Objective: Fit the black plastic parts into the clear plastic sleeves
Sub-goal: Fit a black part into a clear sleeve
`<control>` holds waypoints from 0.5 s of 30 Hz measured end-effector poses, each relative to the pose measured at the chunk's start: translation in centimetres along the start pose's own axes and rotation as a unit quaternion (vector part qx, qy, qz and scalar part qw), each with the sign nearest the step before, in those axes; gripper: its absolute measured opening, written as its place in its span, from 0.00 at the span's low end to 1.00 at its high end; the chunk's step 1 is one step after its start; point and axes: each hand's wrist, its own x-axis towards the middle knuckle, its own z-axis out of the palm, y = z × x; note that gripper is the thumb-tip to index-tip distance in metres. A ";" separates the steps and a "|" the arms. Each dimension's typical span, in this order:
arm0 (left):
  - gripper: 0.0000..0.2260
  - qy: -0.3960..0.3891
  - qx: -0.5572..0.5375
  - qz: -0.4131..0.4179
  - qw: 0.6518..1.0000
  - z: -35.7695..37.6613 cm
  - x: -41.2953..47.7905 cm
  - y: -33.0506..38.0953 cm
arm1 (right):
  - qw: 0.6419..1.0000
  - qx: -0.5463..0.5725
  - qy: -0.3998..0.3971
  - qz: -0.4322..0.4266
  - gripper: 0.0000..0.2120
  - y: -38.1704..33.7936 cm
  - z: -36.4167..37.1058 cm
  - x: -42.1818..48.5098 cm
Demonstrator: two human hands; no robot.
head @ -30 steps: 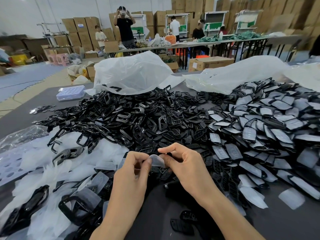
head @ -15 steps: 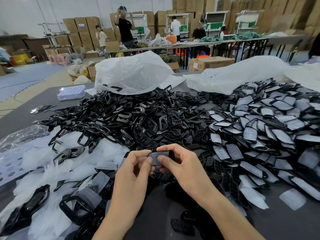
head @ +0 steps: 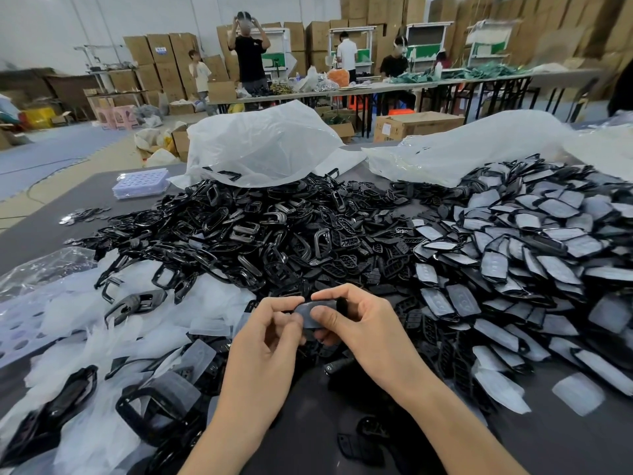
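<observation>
Risk here: the thin clear sleeve [head: 317, 311] could buckle or split if the black part [head: 341, 304] goes in skewed; a slipping thumb would pop it loose; left hand [head: 263, 341] pinches the sleeve, right hand [head: 363, 332] grips the black part's exposed end; both sit between the hands, just in front of the loose pile [head: 260, 241] on the bench [head: 565, 447].
</observation>
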 end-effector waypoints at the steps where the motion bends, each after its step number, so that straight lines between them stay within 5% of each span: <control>1: 0.11 0.001 -0.003 -0.003 1.000 0.1 -0.1 0.0 | 1.000 0.001 0.004 0.002 0.08 0.0 0.0 0.0; 15: 0.10 0.008 -0.026 -0.025 0.999 0.2 0.0 0.5 | 0.994 0.099 -0.031 0.022 0.09 0.3 0.2 0.2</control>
